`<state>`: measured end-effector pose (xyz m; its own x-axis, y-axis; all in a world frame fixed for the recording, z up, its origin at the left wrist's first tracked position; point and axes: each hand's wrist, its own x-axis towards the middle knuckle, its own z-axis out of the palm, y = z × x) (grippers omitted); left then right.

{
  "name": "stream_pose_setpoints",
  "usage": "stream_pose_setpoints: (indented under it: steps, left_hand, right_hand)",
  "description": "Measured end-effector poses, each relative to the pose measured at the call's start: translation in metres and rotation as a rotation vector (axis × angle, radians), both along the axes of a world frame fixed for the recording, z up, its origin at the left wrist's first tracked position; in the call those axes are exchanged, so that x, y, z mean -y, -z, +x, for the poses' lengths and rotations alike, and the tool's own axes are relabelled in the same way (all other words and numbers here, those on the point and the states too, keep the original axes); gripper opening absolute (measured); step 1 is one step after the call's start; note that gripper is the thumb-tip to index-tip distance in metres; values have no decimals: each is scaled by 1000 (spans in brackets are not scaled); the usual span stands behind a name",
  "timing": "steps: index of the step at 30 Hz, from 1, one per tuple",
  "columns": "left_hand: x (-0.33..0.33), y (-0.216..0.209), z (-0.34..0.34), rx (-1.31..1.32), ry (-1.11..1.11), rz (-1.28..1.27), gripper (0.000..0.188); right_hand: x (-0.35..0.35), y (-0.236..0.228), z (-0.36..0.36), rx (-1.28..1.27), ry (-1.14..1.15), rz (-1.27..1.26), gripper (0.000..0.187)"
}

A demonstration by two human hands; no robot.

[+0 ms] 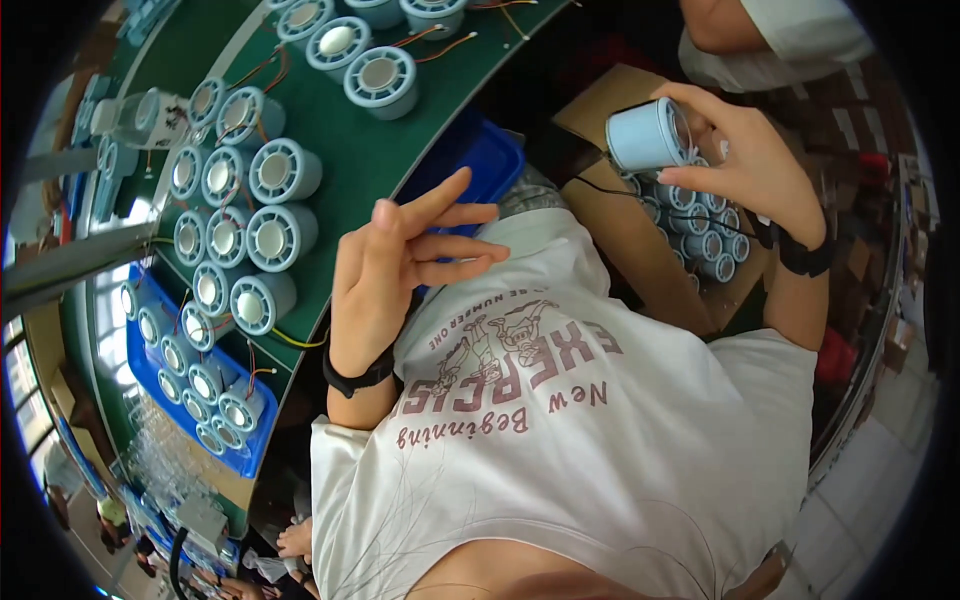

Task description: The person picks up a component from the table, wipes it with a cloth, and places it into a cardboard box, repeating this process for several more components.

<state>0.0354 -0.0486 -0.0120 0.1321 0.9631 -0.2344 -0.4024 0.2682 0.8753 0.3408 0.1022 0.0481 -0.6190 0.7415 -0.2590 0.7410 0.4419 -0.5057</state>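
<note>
My right hand (765, 165) grips a light blue cylindrical housing (642, 137), fingers at one end of it. It is held tilted on its side above an open cardboard box (640, 255). Inside the box lie several similar blue cylinders (705, 240). My left hand (395, 255) is raised in front of my shirt, near the table edge, with fingers stretched apart and nothing in them. Both wrists wear black bands. Closest to the left hand on the table stand several light blue round housings (283, 238) with slotted rims, pale round centres and thin coloured wires.
The green table (340, 165) curves along my left. A blue tray (265, 430) with more housings sits at its lower end, beside clear plastic pieces (165, 450). A clear bottle (125, 117) lies at the far left. A blue bin (490, 160) is below the table edge. Another person's arm (725, 25) shows at top right.
</note>
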Motion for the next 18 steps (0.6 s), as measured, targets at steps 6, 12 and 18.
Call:
stream_pose_setpoints:
  steps: [6, 12, 18]
  left_hand:
    - [-11, 3, 11, -165, -22, 62, 67]
    - [-15, 6, 19, -190, -4, 46, 57]
    - [-15, 6, 14, -185, -29, 52, 51]
  right_hand:
    - [26, 116, 94, 226, 222, 46, 62]
    - [36, 191, 90, 217, 296, 40, 62]
    - [28, 179, 93, 228, 261, 53, 53]
